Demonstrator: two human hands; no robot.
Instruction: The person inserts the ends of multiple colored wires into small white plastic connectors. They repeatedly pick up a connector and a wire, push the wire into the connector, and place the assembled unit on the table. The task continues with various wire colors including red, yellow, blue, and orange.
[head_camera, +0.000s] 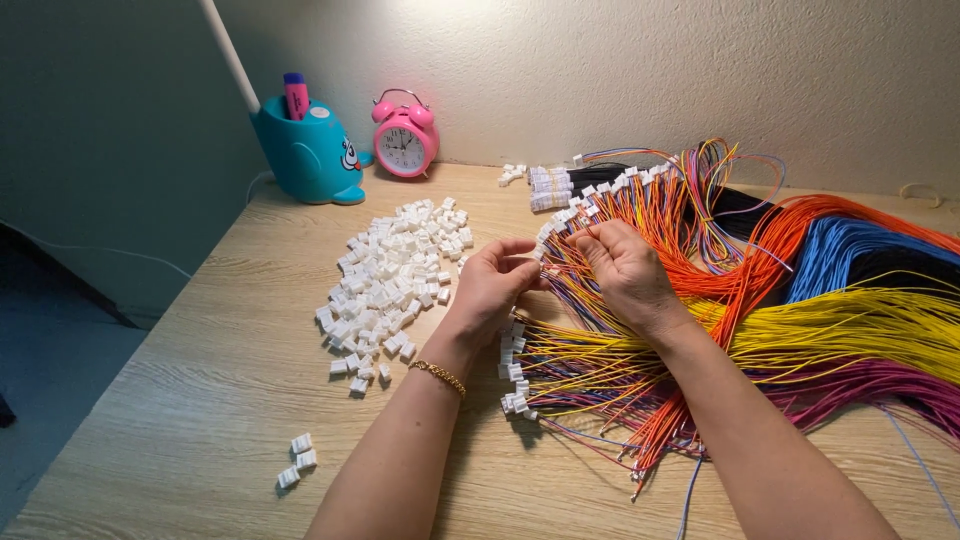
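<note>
**Two hands at work over a spread of coloured wires**

We see both hands meeting near the middle of the frame, above a wooden table (200, 400). The left hand (492, 285), with a gold bracelet (438, 376) on its wrist, has its fingers curled together, the fingertips closed on something small that we cannot make out, right at the edge of the wires. The right hand (628, 272) lies just beside it, fingers bent and pinched on the ends of a few thin wires (600, 215) lifted from the bundle.

The bundle of wires (800, 300) fans out across the right half of the frame in orange, yellow, blue, black and purple; many strands end in small white plugs (512, 360) below the left hand and more along the upper middle.

Left of the hands a loose pile of small white plastic housings (395, 275) lies on the table, and three stray ones (298, 460) lie at the lower left.

In the upper left, against the wall, stand a teal whale-shaped pen holder (305, 150) with a pink marker (296, 95) in it and a pink alarm clock (404, 140).
</note>
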